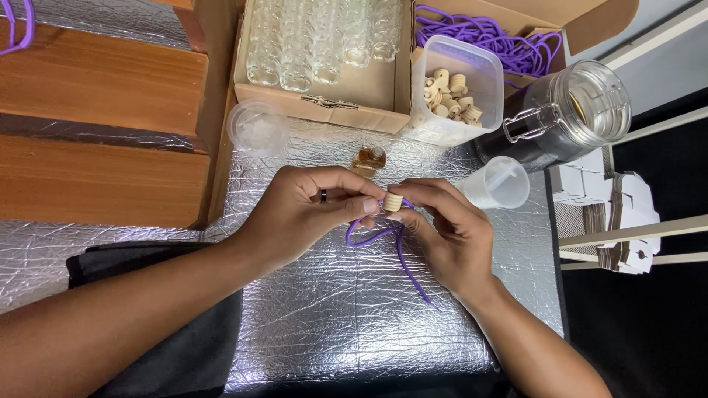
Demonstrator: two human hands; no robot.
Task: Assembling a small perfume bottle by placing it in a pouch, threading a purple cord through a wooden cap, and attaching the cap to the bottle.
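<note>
Seen from above, a person is working at a worktop (346, 324) covered in crinkled silver foil, both hands meeting over its middle. The left hand (302, 214), wearing a dark ring, is pinching a purple cord (383, 234) between thumb and forefinger, its grip closed tight on the cord just beside a small ribbed wooden bead (393, 202). The right hand (450, 232) is holding that bead between its fingertips, its grip closed around it, while the cord is looping below the bead and trailing down across the foil beneath the right palm. Just behind the hands, a small glass bottle of amber liquid (369, 159) is lying on the foil. Further back, a clear plastic tub (457, 92) is holding more wooden beads, standing beside a cardboard box (324, 59) packed with rows of empty glass bottles. Another box (516, 22) at the rear is holding a tangle of purple cord. To the right, a clip-top glass jar (568, 118) is lying on its side near a small plastic measuring cup (501, 183), and a round clear lid (258, 127) is sitting to the left of the hands. A dark cloth (177, 354) is lying under the left forearm.
</note>
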